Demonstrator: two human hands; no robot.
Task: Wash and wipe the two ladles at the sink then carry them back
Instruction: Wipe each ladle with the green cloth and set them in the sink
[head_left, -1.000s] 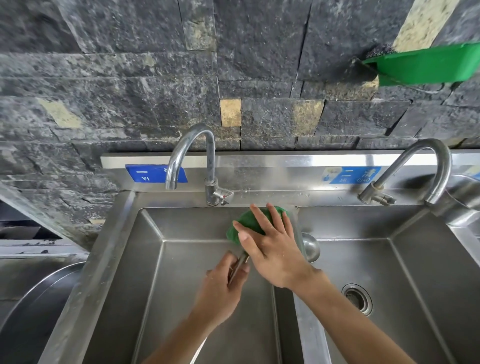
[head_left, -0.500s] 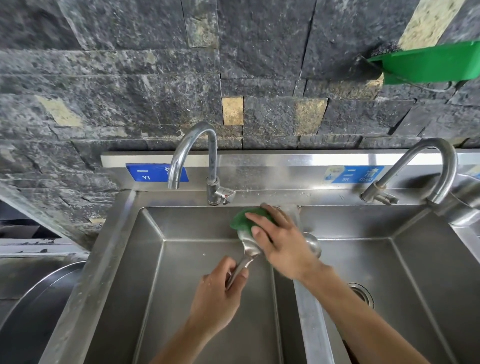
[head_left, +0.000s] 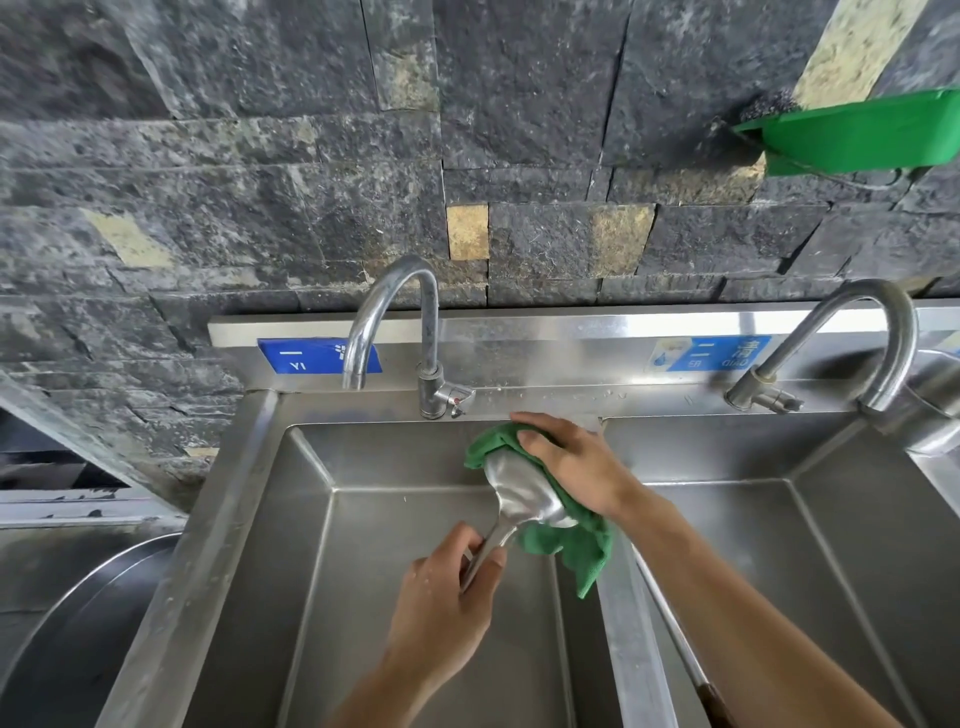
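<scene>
My left hand (head_left: 447, 587) pinches the ladle (head_left: 524, 499) handle; my right hand (head_left: 571, 467) presses the green cloth (head_left: 571, 545) around its bowl. Wet steel could slip into the sink (head_left: 311, 519).

ladle (head_left: 524, 499) bowl now uncovered, green cloth (head_left: 576, 551) shifted behind it, right hand (head_left: 571, 467) slid back

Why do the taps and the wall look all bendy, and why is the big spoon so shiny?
Head view: the wide lens bows straight lines, so the right tap and the sink rim curve toward the picture's edges. Head view: the ladle held by the left hand is bare metal catching daylight, bright against the green cloth in the right hand. Head view: shadows are soft; nothing looks badly blurred.
</scene>
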